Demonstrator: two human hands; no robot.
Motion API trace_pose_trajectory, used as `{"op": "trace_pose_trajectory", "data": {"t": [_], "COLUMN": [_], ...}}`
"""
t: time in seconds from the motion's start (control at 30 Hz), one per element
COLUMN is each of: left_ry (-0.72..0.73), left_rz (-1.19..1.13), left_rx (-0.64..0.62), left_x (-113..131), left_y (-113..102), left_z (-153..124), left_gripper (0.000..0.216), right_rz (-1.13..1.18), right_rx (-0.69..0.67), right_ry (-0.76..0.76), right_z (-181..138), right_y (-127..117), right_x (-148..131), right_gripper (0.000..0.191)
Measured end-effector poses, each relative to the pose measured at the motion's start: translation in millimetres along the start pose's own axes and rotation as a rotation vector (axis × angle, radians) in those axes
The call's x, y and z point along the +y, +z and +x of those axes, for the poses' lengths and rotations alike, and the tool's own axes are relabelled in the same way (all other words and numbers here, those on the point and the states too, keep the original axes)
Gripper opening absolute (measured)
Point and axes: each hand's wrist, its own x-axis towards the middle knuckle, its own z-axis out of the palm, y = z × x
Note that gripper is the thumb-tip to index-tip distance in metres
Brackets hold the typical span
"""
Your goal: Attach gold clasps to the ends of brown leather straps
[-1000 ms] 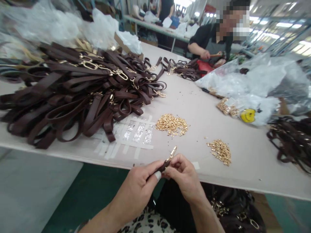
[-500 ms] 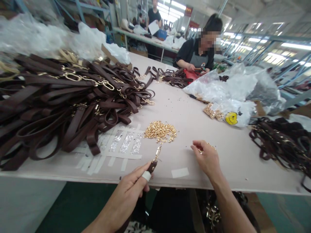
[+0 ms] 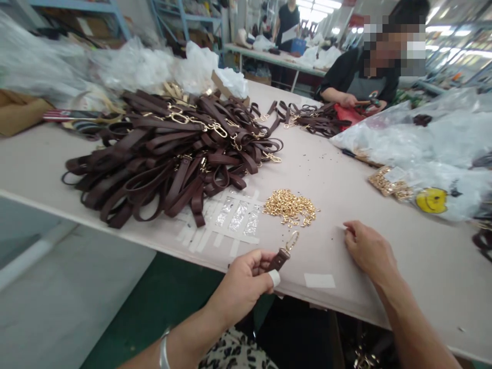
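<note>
My left hand [image 3: 246, 282] pinches the end of a dark brown leather strap [image 3: 277, 260] at the table's near edge; a gold clasp [image 3: 292, 240] sticks up from the strap's tip. A white tape wrap covers one fingertip. My right hand [image 3: 367, 248] rests on the table to the right with its fingers curled under, and what they hold, if anything, is hidden. A heap of small gold clasps [image 3: 291, 206] lies just beyond both hands.
A big pile of brown straps [image 3: 172, 154] fills the left of the beige table [image 3: 326, 174]. Clear plastic bags [image 3: 415, 133] and a yellow smiley bag [image 3: 432, 200] lie right. A person in black [image 3: 357, 77] works at the far end beside more straps [image 3: 311, 117].
My hands have come apart: the right one left the strap and went to the table on the right. The left keeps the strap. The view has swung left.
</note>
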Motion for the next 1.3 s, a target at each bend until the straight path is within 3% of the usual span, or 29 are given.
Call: {"op": "trace_pose_trajectory", "data": {"t": [0.23,0.43,0.5,0.63,0.73,0.93,1.13,1.3], "left_ry": [0.037,0.081,0.082,0.099,0.102,0.153,0.208,0.266], "left_rz": [0.005,0.005,0.0,-0.026,-0.038,-0.006,0.022,0.109], "left_rx": [0.039,0.049,0.059,0.066,0.055,0.074,0.073,0.094], "left_x": [-2,-10,-12,-17,-21,-21,-22,-23], "left_y": [0,-4,-5,-4,-2,-3,-7,-6], "left_z": [1,1,1,4,5,3,3,1], "left_gripper": [0.024,0.023,0.024,0.027,0.029,0.022,0.02,0.021], "right_rz": [0.032,0.431,0.661,1.438,1.674,1.527,1.189,1.082], "right_rx": [0.09,0.019,-0.003,-0.072,-0.112,-0.021,0.084,0.129], "right_ry": [-0.029,0.17,0.232,0.485,0.539,0.424,0.295,0.251], "right_z": [-1,2,-5,-31,-51,-73,-77,-78], "right_y": [16,2,-6,-22,-29,-28,-22,-25], "right_x": [1,-3,-20,-81,-126,-174,-182,-185], "right_gripper": [0.031,0.028,0.03,0.038,0.034,0.02,0.018,0.014]}}
